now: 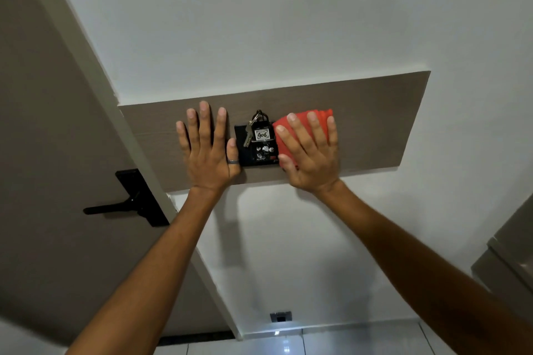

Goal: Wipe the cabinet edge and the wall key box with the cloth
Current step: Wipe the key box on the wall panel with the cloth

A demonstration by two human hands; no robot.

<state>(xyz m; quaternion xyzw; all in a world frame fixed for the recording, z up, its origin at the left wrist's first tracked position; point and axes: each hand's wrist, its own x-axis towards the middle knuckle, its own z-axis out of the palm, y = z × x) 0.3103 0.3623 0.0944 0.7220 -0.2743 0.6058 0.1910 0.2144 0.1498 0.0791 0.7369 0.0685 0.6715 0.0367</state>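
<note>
Keys hang over key box between flat left hand and cloth-pressing right hand.

Even soft light, faint hand shadows on wall, wide-angle edge distortion

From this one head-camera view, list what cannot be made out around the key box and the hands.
- Right side of the key box: covered by the red cloth and right hand.
- Most of the cloth: hidden under that hand.
- Small print on the box front: too small; only the tag number reads.
- Panel under the left hand: hidden.
- Cabinet: cut off by the right edge.
</note>
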